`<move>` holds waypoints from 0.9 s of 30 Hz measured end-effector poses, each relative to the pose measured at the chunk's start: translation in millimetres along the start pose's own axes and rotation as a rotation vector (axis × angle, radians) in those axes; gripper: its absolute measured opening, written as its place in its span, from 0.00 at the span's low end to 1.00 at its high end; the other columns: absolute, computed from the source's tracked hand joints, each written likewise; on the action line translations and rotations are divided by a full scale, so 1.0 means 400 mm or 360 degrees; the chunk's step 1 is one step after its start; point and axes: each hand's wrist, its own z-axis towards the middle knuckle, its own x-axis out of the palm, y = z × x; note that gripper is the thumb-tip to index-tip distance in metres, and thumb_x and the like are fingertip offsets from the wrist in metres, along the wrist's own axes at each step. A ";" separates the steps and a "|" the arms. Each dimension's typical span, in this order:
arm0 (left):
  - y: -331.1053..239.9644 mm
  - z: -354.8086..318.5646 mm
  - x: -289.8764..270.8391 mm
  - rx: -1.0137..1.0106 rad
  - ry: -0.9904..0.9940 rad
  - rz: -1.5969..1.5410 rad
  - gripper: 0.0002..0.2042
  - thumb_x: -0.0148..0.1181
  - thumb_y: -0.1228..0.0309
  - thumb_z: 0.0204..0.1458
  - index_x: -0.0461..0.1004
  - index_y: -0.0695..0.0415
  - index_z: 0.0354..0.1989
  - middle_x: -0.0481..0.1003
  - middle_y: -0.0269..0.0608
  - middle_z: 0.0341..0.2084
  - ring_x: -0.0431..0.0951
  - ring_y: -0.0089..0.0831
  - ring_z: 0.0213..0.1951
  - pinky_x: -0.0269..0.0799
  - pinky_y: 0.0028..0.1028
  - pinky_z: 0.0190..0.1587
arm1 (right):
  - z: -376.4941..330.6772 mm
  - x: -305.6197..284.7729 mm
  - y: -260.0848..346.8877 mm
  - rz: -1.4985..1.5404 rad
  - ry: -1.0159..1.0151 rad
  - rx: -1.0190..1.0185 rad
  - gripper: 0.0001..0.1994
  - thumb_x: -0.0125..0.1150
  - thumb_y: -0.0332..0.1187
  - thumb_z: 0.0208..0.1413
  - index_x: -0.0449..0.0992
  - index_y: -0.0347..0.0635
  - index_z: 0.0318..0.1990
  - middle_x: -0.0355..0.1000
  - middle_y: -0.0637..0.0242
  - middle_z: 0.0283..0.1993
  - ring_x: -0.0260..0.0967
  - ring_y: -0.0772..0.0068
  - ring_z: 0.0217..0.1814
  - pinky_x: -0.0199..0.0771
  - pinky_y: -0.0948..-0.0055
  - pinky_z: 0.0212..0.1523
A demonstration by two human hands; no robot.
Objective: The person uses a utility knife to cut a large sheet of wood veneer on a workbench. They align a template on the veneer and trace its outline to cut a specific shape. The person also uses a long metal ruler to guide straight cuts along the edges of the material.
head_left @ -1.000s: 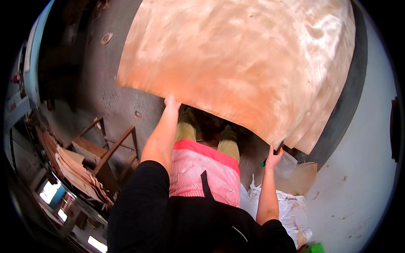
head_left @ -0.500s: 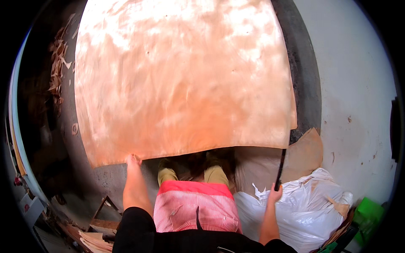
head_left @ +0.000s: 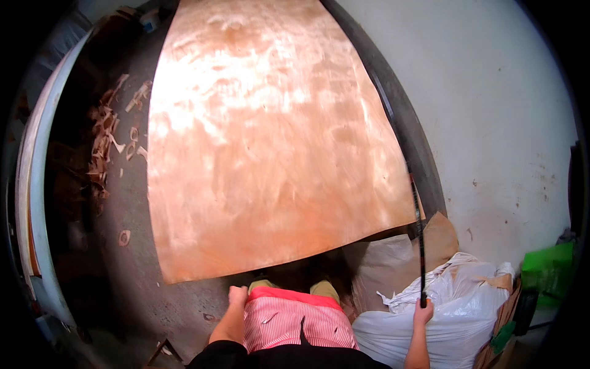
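A large, thin sheet of light reddish-brown wood veneer (head_left: 276, 166) spreads out in front of me, shiny in its far half. My left hand (head_left: 238, 296) is closed in a fist beside my apron, apart from the sheet's near edge; nothing shows in it. Farther right, my right hand (head_left: 423, 312) grips the end of a long, thin black rod (head_left: 420, 240). The rod runs away from me along the veneer's right edge, and its far end is hard to make out.
White plastic sheeting (head_left: 430, 335) and brown sheet pieces (head_left: 440, 237) lie at right, below a pale wall (head_left: 491, 123). A green bag (head_left: 547, 270) stands farther right. Veneer scraps (head_left: 104, 147) litter the grey floor (head_left: 132, 258) at left, near a stack of boards (head_left: 46, 184).
My left hand has let go of the sheet's near edge and drawn back toward my apron. My view has shifted; the rod in my right hand now lies along the sheet's right side.
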 end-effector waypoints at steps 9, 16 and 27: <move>0.029 -0.150 -0.334 0.1066 0.0099 -0.0020 0.22 0.54 0.59 0.43 0.67 0.61 0.44 0.72 0.46 0.37 0.72 0.39 0.40 0.66 0.30 0.44 | -0.415 -0.017 0.350 0.0777 0.0896 -0.0028 0.13 0.58 0.39 0.43 0.70 0.39 0.31 0.72 0.60 0.24 0.68 0.64 0.20 0.66 0.69 0.22; 0.410 -0.010 -0.498 0.0752 -0.0186 -0.0244 0.19 0.53 0.58 0.42 0.71 0.59 0.39 0.73 0.46 0.35 0.73 0.37 0.40 0.67 0.30 0.42 | -0.516 -0.039 0.551 0.1392 0.1429 0.0024 0.10 0.56 0.32 0.46 0.65 0.40 0.35 0.65 0.68 0.15 0.59 0.79 0.11 0.60 0.79 0.12; 0.916 -0.133 -0.578 0.0320 0.0192 -0.0035 0.19 0.51 0.58 0.41 0.74 0.58 0.37 0.74 0.44 0.34 0.73 0.37 0.40 0.66 0.30 0.43 | -0.822 -0.041 0.596 0.0919 0.1483 -0.0404 0.10 0.48 0.30 0.46 0.61 0.35 0.35 0.68 0.59 0.17 0.67 0.68 0.15 0.68 0.71 0.17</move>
